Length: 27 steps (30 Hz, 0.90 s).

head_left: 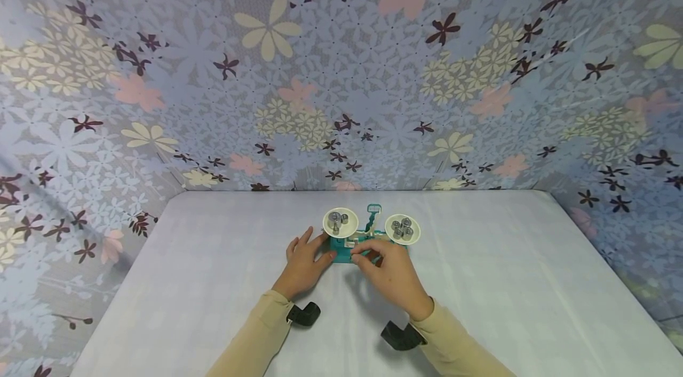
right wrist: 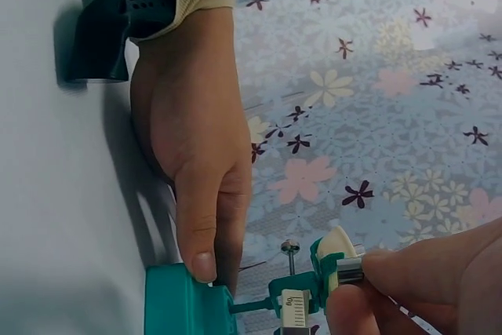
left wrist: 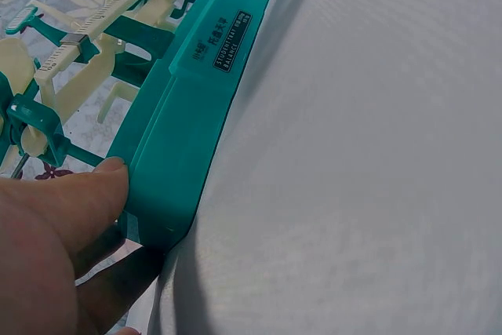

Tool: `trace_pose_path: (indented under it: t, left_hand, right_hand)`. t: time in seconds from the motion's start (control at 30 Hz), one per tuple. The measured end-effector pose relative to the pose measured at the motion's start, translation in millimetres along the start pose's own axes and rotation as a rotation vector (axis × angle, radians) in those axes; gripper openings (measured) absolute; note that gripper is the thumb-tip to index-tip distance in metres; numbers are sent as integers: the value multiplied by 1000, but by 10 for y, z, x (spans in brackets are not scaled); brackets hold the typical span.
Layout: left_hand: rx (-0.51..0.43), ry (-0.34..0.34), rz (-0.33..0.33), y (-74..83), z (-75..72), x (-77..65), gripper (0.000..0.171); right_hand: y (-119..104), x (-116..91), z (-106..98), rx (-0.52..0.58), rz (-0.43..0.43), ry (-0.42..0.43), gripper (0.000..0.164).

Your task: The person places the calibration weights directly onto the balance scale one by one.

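A small green and cream pan balance [head_left: 341, 256] stands on the table. My left hand [head_left: 303, 264] holds the left end of its green base [left wrist: 184, 123], with the thumb on top and a finger at the end face. In front of the balance, my right hand [head_left: 392, 278] pinches a small silver metal weight [right wrist: 351, 270] between thumb and fingers. Several metal weights [head_left: 335, 217] sit in the left cream pan [head_left: 326, 227]. The right pan [head_left: 389, 236] also bears several weights [head_left: 407, 222]. My right hand hides part of the beam and base in the head view.
White cloth covers the table [head_left: 512, 282] around the balance. A flowered wall [head_left: 352, 80] rises behind its far edge and at both sides. Dark camera mounts [head_left: 306, 314] stick out from both wrists.
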<state>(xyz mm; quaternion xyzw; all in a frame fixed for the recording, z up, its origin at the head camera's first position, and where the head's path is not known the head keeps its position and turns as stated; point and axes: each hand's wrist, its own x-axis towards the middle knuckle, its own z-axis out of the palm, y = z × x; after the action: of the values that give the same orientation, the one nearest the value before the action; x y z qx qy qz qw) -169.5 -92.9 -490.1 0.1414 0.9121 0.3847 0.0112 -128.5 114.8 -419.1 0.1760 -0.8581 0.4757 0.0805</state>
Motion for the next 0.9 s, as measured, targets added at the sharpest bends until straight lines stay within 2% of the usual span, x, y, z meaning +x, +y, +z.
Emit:
trace_pose_path:
  t: [0.43,0.9]
  left_hand:
    - [-7,5,12,-10,3,-7,52]
    - [-11,0,1,1,-5,0,53]
  right_hand:
    - [-19,88,10,-20,-84,84,10]
    - [-42,172,46,-36,-81,123,7]
